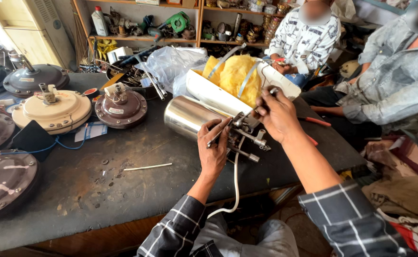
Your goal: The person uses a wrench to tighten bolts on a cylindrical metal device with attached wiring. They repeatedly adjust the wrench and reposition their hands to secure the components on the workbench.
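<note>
Steel cylindrical tank lying on its side at the middle of the dark worktop. Left hand, forearm raised, clasps a thin tool against the tank's fittings; right hand pinches a dark tool above them.

You worked in a small appliance repair workshop. Your dark, scarred workbench carried dismantled ceiling fan motors and loose screws. Wooden shelves behind held power tools, an oil bottle and spare parts. Two other people sat close by at the bench end.
</note>
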